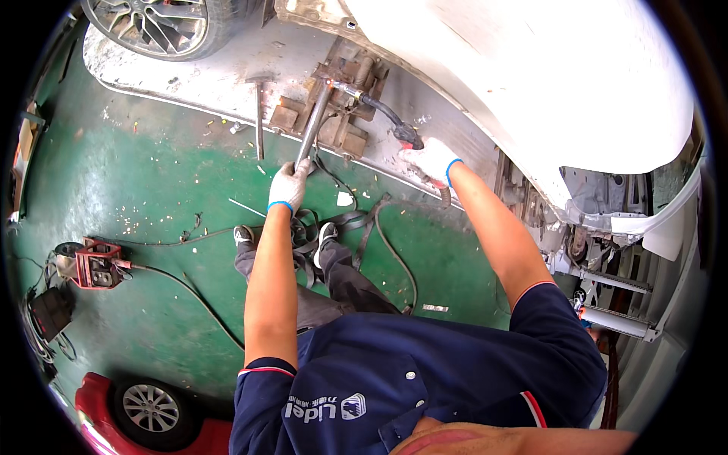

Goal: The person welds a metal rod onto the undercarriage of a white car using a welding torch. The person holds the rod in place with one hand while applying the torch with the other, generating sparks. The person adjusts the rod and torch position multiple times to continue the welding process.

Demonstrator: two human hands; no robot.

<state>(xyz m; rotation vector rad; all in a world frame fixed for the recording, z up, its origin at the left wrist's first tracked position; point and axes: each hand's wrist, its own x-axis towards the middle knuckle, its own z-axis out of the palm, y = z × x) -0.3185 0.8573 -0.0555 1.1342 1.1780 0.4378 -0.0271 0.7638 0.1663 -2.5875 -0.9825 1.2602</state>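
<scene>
My left hand [289, 184], in a white glove with a blue cuff, is closed round the near end of a grey metal pipe [312, 125]. The pipe slants up and away, its far end resting over a rusty metal clamp [353, 140] on the pale platform. My right hand [432, 162], gloved the same way, grips a welding torch [385, 111] with a black and red handle and a bent neck. Its metal nozzle meets the pipe's far end, where a small orange glow shows. A hose [396, 254] runs from under the right hand down to the floor.
A hammer [259, 121] overhangs the platform edge left of the pipe. The white car body [531, 68] looms on the right. Black straps [353, 220] lie by my shoes. A red-framed machine [100, 264] with cables stands left, above a red car [95, 402].
</scene>
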